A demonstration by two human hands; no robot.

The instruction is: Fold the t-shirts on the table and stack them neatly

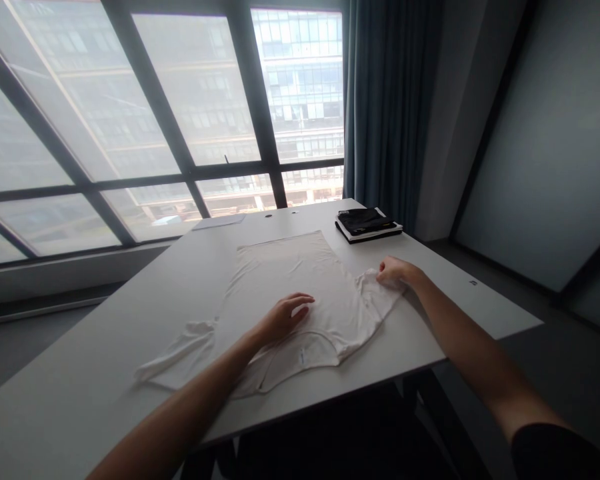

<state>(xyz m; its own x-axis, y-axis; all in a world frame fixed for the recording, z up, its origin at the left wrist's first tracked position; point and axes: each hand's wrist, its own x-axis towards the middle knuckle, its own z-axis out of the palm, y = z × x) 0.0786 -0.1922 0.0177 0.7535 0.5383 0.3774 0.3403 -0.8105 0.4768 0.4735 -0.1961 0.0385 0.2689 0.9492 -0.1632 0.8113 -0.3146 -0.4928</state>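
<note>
A white T-shirt (pixel 285 277) lies spread on the white table (pixel 180 280), its neckline toward me and its hem toward the window. Over the chest of the shirt, just above the collar, is my left hand (pixel 285 317), fingers loosely stretched out and holding nothing. Whether it touches the fabric I cannot tell. My right hand (pixel 396 271) is closed on the right-hand sleeve, pinching its outer edge. That sleeve is wrinkled near the fingers. The left-hand sleeve lies flat, angled toward the near left.
A stack of folded dark and white clothes (pixel 367 223) sits at the far right of the table. A thin flat sheet (pixel 219 222) lies at the far left edge. Behind the table are large windows (pixel 195 87) and a blue curtain (pixel 385 100).
</note>
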